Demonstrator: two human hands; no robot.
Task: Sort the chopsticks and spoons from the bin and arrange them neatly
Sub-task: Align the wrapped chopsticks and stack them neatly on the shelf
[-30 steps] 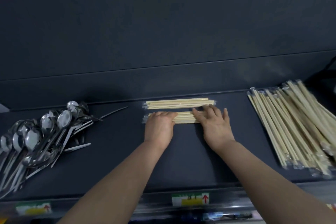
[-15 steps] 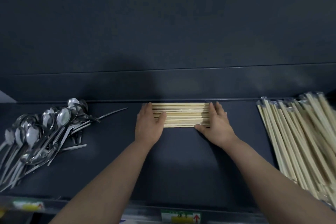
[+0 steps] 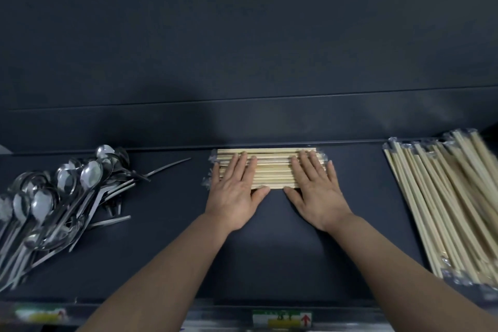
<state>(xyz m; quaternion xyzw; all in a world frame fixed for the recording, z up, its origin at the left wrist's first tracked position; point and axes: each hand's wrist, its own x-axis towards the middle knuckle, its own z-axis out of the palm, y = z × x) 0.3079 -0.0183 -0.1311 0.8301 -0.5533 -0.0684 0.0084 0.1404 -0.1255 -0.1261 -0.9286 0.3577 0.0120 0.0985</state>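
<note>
Wooden chopstick row (image 3: 272, 172) at far centre of dark surface (image 3: 269, 250), pressed under flat, open left hand (image 3: 234, 191) and right hand (image 3: 315, 191).

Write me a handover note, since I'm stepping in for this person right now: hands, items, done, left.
Left hand and right hand: both flat, palms down on the centre chopstick row, gripping nothing.
Spoons: loose heap on the left.
Wrapped chopsticks: big pile on the right, roughly aligned.
Done: types separated, one tidy row against the back edge.
Left: straighten the spoons, arrange the right pile.
</note>
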